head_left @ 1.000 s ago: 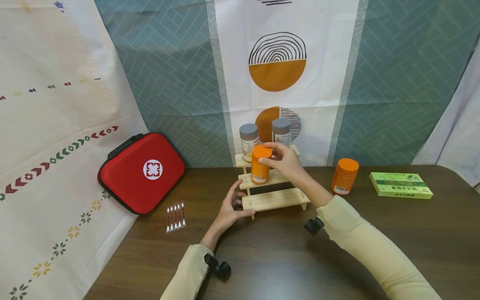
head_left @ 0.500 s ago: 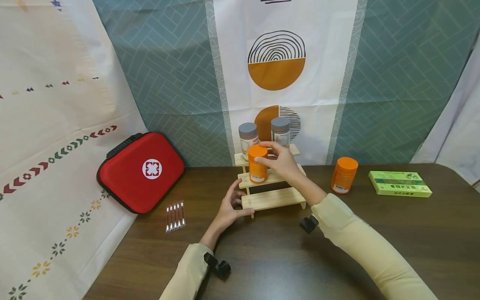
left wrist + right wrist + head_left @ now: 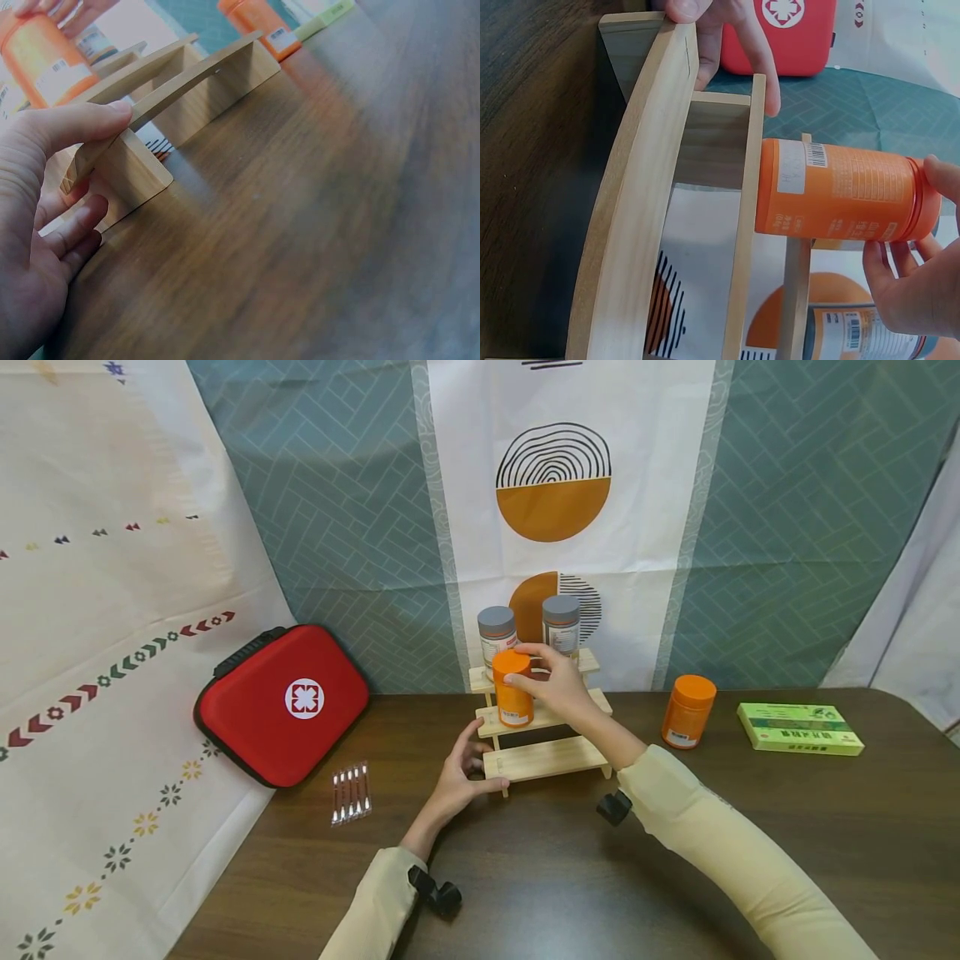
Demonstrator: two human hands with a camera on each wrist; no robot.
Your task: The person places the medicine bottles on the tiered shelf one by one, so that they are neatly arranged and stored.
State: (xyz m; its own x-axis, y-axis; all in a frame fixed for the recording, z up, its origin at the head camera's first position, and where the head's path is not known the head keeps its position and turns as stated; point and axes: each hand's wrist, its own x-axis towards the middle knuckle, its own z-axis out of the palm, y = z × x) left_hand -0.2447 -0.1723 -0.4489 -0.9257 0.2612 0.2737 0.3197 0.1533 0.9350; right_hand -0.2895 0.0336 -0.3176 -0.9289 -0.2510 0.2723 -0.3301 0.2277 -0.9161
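Observation:
My right hand (image 3: 558, 687) grips an orange bottle (image 3: 513, 693) by its lid, thumb on the near side and fingers behind. The bottle stands upright with its base at the middle step of a three-tier wooden rack (image 3: 547, 758). In the right wrist view, the bottle (image 3: 832, 187) meets that step's edge near its left end. My left hand (image 3: 457, 781) holds the left end of the rack's lowest step, the thumb (image 3: 97, 124) pressing on its front edge and the other fingers behind the end. Two grey-lidded jars (image 3: 498, 635) stand on the top step behind the orange bottle.
A second orange bottle (image 3: 688, 712) stands on the table right of the rack, beside a green flat box (image 3: 801, 729). On the left lie a red first-aid case (image 3: 288, 710) and a clear pack of swabs (image 3: 351, 793). A patterned cloth (image 3: 360, 527) hangs behind.
My right hand has shifted slightly left along the middle step with the orange bottle, moving it closer to the left end. The left hand keeps its hold on the rack.

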